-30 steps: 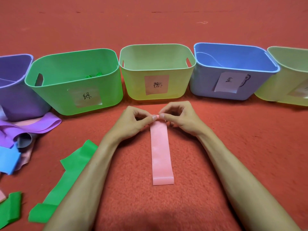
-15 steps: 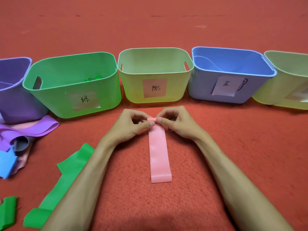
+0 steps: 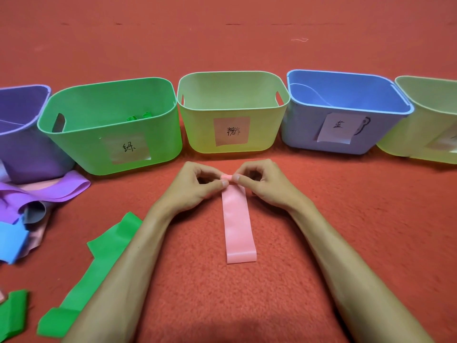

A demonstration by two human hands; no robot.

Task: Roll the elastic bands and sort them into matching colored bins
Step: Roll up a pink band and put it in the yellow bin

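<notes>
A pink elastic band point(image 3: 238, 226) lies flat on the red carpet, its length running away from me. Its far end is curled into a small roll. My left hand point(image 3: 195, 185) and my right hand point(image 3: 262, 183) pinch that roll from either side with thumb and fingertips. Behind them stands a row of bins: purple point(image 3: 22, 144), green point(image 3: 81, 134) with rolled green bands inside, yellow-green point(image 3: 197, 125) with a pink label, blue point(image 3: 304, 129), and another yellow-green point(image 3: 405, 149) at the right edge.
A long green band point(image 3: 108, 248) lies under my left forearm. Another green piece point(image 3: 14, 310) sits at the lower left. A heap of purple, blue, grey and pink bands point(image 3: 32, 201) lies at the left by the purple bin.
The far end of the pink band has been turned over into a small roll between my fingertips, so the flat part is shorter. Both hands stay in place.
</notes>
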